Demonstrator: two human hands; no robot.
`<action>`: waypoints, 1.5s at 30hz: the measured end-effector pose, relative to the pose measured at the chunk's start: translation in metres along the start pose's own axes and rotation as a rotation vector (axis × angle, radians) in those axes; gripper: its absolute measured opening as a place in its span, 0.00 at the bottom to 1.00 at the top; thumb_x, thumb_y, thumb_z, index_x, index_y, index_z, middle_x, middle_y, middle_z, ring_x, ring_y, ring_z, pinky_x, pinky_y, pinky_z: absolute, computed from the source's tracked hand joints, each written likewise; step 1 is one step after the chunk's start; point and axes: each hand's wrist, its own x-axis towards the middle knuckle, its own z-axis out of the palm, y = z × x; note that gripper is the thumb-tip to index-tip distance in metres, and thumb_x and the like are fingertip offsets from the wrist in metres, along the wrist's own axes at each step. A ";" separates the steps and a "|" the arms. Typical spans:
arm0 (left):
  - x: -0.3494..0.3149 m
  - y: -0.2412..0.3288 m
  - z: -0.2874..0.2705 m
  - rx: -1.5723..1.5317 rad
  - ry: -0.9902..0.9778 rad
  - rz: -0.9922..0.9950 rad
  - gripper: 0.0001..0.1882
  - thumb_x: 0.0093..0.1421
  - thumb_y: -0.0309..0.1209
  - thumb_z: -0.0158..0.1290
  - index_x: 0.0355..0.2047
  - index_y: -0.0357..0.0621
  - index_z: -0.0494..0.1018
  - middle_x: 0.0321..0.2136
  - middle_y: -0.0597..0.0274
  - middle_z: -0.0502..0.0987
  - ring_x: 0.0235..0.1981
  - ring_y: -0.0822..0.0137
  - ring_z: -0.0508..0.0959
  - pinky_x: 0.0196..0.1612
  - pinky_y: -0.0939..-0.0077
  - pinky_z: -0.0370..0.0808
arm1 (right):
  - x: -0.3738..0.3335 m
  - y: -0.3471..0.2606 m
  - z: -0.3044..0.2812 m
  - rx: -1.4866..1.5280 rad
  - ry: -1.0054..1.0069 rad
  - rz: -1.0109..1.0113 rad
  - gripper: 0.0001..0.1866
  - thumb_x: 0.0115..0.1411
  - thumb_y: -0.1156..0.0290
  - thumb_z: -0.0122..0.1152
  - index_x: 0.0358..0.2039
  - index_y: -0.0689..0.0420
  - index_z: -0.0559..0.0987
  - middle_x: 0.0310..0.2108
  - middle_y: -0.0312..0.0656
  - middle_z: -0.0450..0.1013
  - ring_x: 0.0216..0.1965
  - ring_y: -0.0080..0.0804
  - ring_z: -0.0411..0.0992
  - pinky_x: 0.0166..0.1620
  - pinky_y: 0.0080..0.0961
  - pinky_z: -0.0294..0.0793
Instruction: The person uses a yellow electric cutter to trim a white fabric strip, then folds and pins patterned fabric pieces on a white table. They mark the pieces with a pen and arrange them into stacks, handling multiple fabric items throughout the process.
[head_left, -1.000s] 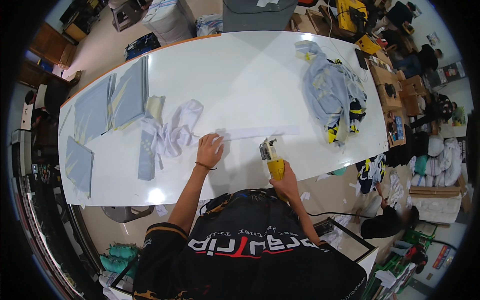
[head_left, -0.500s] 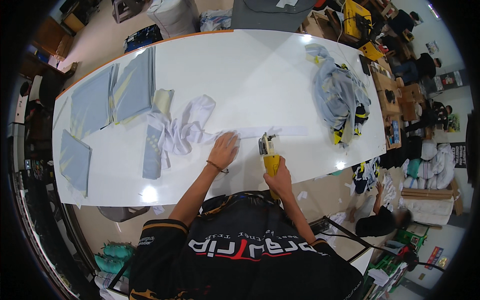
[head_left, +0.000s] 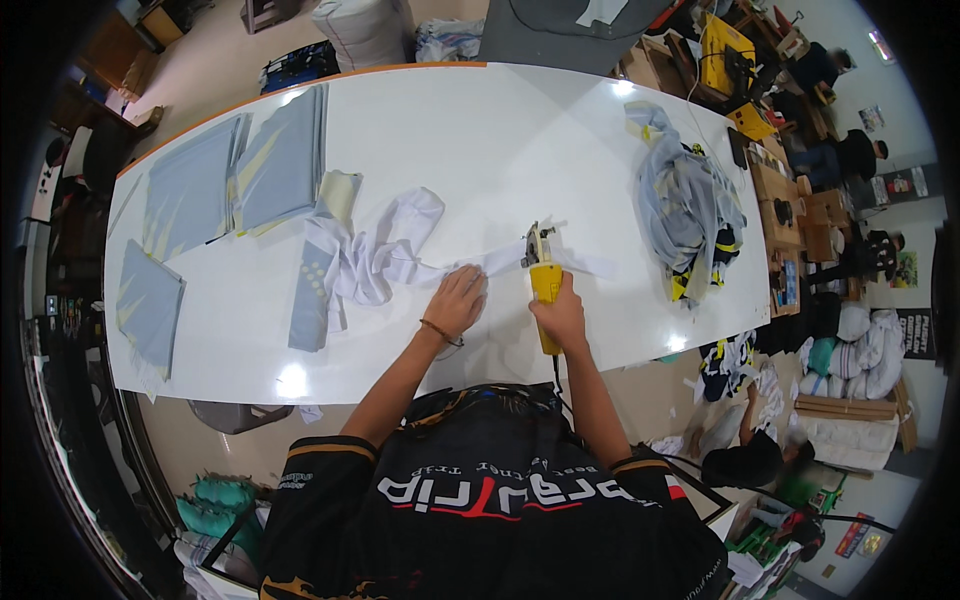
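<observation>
A white table [head_left: 545, 130] fills the middle of the view, sitting slightly differently in the frame because the camera has shifted. Near its right end, the loose heap of grey patterned fabric [head_left: 680, 190] lies as it did before. The two large folded grey stacks [head_left: 282, 165] on the far left are likewise unchanged, as is the smaller folded grey piece [head_left: 148, 310] nearer the person. The crumpled white cloth [head_left: 365, 265] keeps its loops beside a dotted grey panel [head_left: 308, 310].

The main change is at the white strip [head_left: 505, 259], which runs from near that cloth toward the heap. A second ago it lay nearly straight across the table; now it bends at the yellow cutter [head_left: 545, 284], its left part rising to the tool and its right part sloping away beyond it. Whether it is cut right through cannot be told. The cutter's head, earlier on the near side of the strip, has advanced across it.

The right hand [head_left: 562, 314] has moved forward with the tool, its fingers clamped around the yellow body. The left hand [head_left: 457, 299] stays on the strip left of the cutter, fingers stretched flat and close together, pressing rather than grasping. A dark cord [head_left: 557, 372] now shows below the cutter.
</observation>
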 end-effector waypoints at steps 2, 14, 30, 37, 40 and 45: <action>0.001 0.001 -0.001 0.007 -0.003 -0.007 0.22 0.61 0.30 0.60 0.55 0.35 0.74 0.57 0.50 0.74 0.62 0.53 0.72 0.64 0.57 0.69 | 0.019 0.003 0.000 0.016 0.015 -0.040 0.38 0.49 0.59 0.68 0.59 0.55 0.64 0.44 0.60 0.79 0.44 0.66 0.78 0.47 0.54 0.78; -0.016 0.001 -0.009 0.150 0.059 -0.281 0.25 0.61 0.38 0.62 0.56 0.41 0.73 0.60 0.48 0.72 0.64 0.47 0.68 0.65 0.51 0.64 | 0.113 0.026 -0.077 0.648 -0.268 0.043 0.26 0.50 0.80 0.69 0.51 0.63 0.72 0.37 0.46 0.76 0.29 0.36 0.79 0.32 0.32 0.81; 0.151 0.041 0.089 0.090 -0.144 -0.209 0.14 0.65 0.34 0.57 0.51 0.49 0.79 0.46 0.59 0.78 0.54 0.56 0.73 0.55 0.55 0.71 | 0.274 0.133 -0.181 0.188 -0.035 -0.240 0.25 0.51 0.68 0.74 0.49 0.63 0.80 0.38 0.46 0.80 0.37 0.38 0.80 0.42 0.35 0.79; 0.108 0.035 0.076 -0.037 -0.106 -0.313 0.04 0.62 0.30 0.59 0.36 0.46 0.78 0.38 0.66 0.77 0.46 0.58 0.75 0.51 0.58 0.71 | 0.199 0.117 -0.126 0.030 0.307 -0.527 0.15 0.52 0.68 0.74 0.40 0.55 0.84 0.34 0.47 0.78 0.37 0.46 0.77 0.43 0.41 0.75; 0.084 0.035 0.068 -0.064 -0.084 -0.320 0.05 0.60 0.29 0.61 0.35 0.46 0.78 0.36 0.65 0.77 0.45 0.57 0.75 0.50 0.60 0.72 | 0.159 0.135 -0.082 0.142 0.031 -0.557 0.13 0.51 0.71 0.74 0.38 0.55 0.84 0.32 0.45 0.78 0.36 0.45 0.76 0.41 0.40 0.75; 0.057 0.041 0.054 -0.106 -0.038 -0.360 0.08 0.58 0.27 0.60 0.39 0.42 0.79 0.35 0.58 0.77 0.42 0.52 0.76 0.48 0.57 0.73 | 0.124 0.139 -0.056 0.128 0.122 -0.523 0.10 0.52 0.74 0.74 0.36 0.58 0.85 0.29 0.43 0.78 0.33 0.40 0.77 0.40 0.33 0.76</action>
